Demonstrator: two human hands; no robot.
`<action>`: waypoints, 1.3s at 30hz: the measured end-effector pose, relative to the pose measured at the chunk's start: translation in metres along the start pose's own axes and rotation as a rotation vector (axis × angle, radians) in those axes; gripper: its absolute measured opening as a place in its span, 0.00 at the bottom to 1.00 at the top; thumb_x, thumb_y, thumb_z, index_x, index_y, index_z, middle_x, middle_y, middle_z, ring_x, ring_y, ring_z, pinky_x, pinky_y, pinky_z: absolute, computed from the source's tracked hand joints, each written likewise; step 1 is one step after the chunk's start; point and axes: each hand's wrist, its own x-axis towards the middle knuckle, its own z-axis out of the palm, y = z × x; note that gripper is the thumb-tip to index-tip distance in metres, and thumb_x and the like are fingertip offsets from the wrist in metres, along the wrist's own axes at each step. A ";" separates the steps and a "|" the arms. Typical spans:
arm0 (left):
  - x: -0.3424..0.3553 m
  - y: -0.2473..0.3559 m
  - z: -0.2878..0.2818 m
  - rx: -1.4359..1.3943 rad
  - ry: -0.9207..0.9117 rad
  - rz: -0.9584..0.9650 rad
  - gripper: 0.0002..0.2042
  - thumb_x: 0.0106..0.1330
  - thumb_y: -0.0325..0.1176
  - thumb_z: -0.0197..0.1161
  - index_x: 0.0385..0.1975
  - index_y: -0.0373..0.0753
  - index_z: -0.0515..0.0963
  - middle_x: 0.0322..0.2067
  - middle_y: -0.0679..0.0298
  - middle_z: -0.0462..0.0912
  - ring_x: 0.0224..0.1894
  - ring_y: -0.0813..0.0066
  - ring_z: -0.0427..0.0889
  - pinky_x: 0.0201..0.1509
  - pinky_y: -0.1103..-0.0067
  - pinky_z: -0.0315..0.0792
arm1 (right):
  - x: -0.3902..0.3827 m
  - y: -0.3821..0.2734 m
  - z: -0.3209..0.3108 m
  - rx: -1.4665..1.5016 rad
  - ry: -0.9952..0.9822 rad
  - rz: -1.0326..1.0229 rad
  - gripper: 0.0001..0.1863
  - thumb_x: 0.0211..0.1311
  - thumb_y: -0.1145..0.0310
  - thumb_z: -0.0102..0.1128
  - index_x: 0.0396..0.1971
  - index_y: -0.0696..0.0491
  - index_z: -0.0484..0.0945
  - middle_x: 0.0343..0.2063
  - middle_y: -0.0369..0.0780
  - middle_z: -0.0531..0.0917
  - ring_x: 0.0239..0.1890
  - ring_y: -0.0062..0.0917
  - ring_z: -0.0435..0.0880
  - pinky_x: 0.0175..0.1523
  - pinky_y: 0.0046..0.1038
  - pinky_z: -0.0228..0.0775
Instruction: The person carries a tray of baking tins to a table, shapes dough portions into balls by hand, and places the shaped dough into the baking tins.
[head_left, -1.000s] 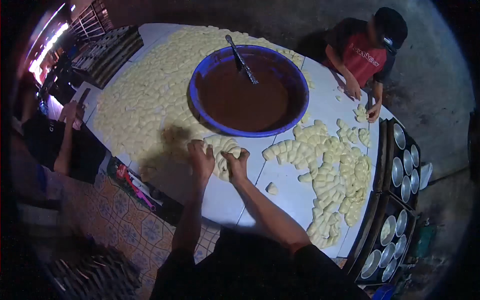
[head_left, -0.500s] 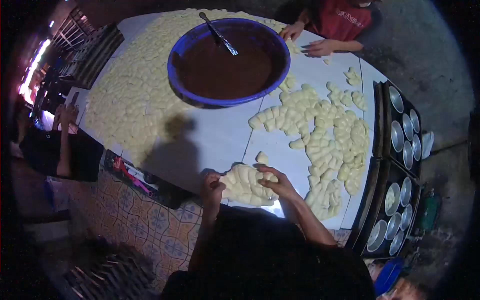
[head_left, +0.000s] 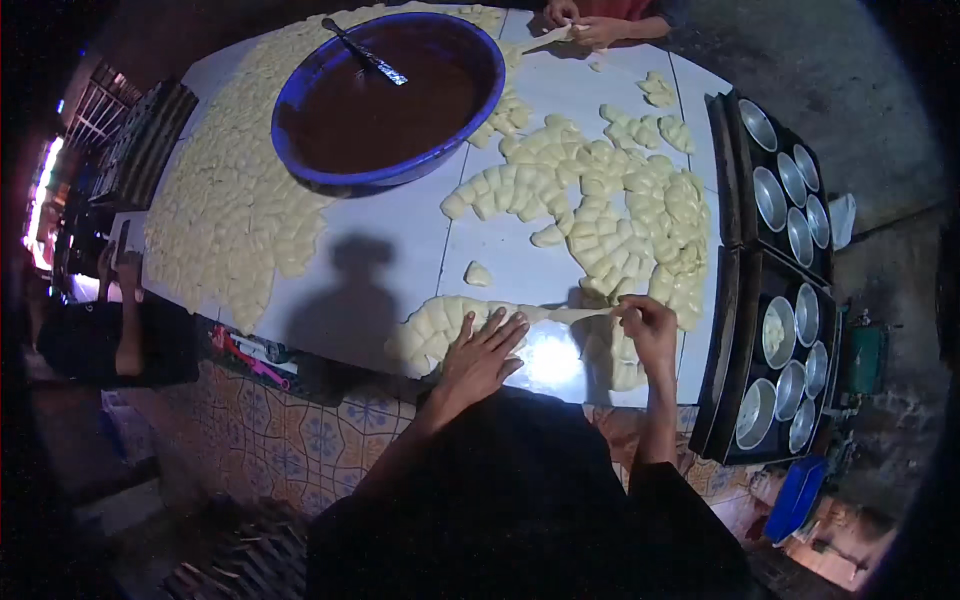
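My left hand point(head_left: 482, 358) lies flat with fingers spread, pressing on a cluster of pale dough pieces point(head_left: 430, 328) at the table's near edge. From under it a thin dough strip point(head_left: 570, 314) is stretched to the right. My right hand point(head_left: 652, 328) pinches the strip's far end, slightly above the table. A single small dough piece point(head_left: 478, 273) sits just beyond the cluster. Farther off to the right spreads a large batch of joined dough pieces point(head_left: 610, 235), its near end close to my right hand.
A blue basin point(head_left: 392, 178) of brown filling with a spoon point(head_left: 365, 52) stands at the back. Dough pieces point(head_left: 215, 220) cover the white table's left side. Black trays with round metal tins point(head_left: 770, 198) line the right. Co-workers' hands point(head_left: 598, 32) show at the far edge and left.
My left hand has let go of the lifted dough cluster and now lies flat on it. The right hand has moved right, drawing out a strip. The far co-worker now holds a dough strip.
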 end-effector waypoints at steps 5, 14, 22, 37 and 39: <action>0.017 0.003 -0.009 -0.186 -0.066 -0.157 0.26 0.64 0.42 0.56 0.62 0.45 0.64 0.66 0.67 0.59 0.68 0.67 0.56 0.66 0.49 0.46 | -0.022 -0.023 0.005 0.364 0.254 -0.068 0.08 0.60 0.73 0.58 0.36 0.60 0.80 0.25 0.36 0.81 0.25 0.15 0.74 0.32 0.17 0.64; 0.077 0.015 -0.022 -0.668 0.189 -0.153 0.09 0.66 0.29 0.52 0.41 0.35 0.73 0.31 0.48 0.78 0.36 0.45 0.76 0.39 0.62 0.69 | -0.035 -0.065 0.015 0.335 0.267 -0.285 0.06 0.55 0.78 0.62 0.33 0.61 0.80 0.32 0.39 0.81 0.34 0.18 0.78 0.42 0.20 0.70; 0.107 -0.001 -0.036 -1.392 0.477 -0.246 0.09 0.71 0.28 0.45 0.43 0.30 0.70 0.33 0.56 0.78 0.30 0.70 0.81 0.39 0.75 0.74 | -0.017 -0.032 0.006 0.314 0.269 -0.305 0.16 0.67 0.64 0.46 0.35 0.62 0.77 0.34 0.45 0.79 0.41 0.30 0.78 0.48 0.29 0.69; 0.063 0.035 -0.102 -2.322 0.551 -0.119 0.14 0.69 0.27 0.45 0.54 0.33 0.64 0.47 0.49 0.74 0.47 0.60 0.77 0.51 0.68 0.71 | 0.000 -0.034 0.093 0.296 -0.499 -0.375 0.31 0.56 0.75 0.61 0.61 0.51 0.65 0.58 0.38 0.67 0.48 0.22 0.72 0.49 0.24 0.68; 0.052 0.030 -0.097 -2.196 0.717 -0.160 0.15 0.71 0.29 0.42 0.56 0.35 0.63 0.45 0.51 0.74 0.47 0.59 0.76 0.52 0.63 0.70 | -0.015 -0.041 0.097 0.071 -0.414 -0.135 0.13 0.59 0.67 0.62 0.41 0.58 0.81 0.29 0.39 0.83 0.36 0.20 0.77 0.43 0.22 0.69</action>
